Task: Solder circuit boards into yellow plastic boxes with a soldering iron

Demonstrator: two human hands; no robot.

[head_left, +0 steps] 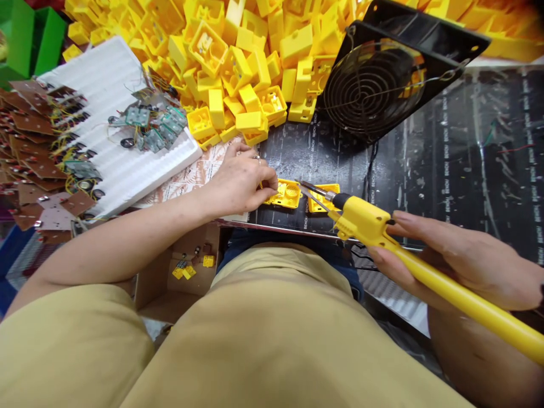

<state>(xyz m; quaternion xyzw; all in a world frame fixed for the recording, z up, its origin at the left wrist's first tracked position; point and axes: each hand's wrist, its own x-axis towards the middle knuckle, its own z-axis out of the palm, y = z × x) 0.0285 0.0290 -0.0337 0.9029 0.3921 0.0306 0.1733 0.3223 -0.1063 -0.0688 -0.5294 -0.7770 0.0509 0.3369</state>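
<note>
My right hand (459,255) is closed around a yellow soldering iron (368,218) with a metal tip and a thin guide tube beside it. The tip points left, over the near edge of the bench. Under the tip lies an open yellow plastic casing (289,194), with small parts inside that I cannot make out. The bent fingers of my left hand (242,178) are pinched together at that casing's left end; what sits between the fingertips is hidden. A second yellow casing half (323,198) lies just to the right, partly behind the iron.
Yellow casings (238,62) are heaped at the back. A black fan (382,79) stands back right. On the left, a white foam tray (114,96) carries green circuit boards (157,127), beside stacked brown boards (34,136). Below the bench sits a cardboard box (170,294).
</note>
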